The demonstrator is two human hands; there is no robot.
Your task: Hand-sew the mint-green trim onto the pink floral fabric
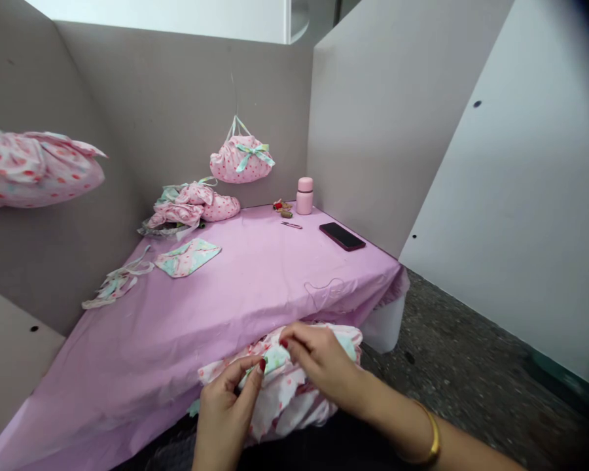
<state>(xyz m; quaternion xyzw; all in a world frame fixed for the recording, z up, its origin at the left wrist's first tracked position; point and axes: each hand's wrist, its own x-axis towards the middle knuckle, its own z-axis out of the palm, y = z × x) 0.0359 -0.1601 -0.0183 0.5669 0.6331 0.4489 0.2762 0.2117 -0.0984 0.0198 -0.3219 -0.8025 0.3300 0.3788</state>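
A bundle of pink-and-white printed fabric (279,405) with mint green parts rests at the table's near edge, over my lap. My left hand (230,399) pinches a mint green piece of it between thumb and forefinger. Just to the right, my right hand (324,366) is closed in a pinch above the same fabric; what its fingertips hold is too small to make out. A thin thread (324,286) lies in a loop on the tablecloth beyond my right hand.
On the pink tablecloth (245,275) are a folded fabric piece (189,257), fabric strips (115,284), a fabric pile (191,204), thread snips (291,225), thread spools (285,214), a pink bottle (305,196) and a phone (342,236). Fabric pouches (242,160) hang nearby. Grey panels (186,85) enclose the table.
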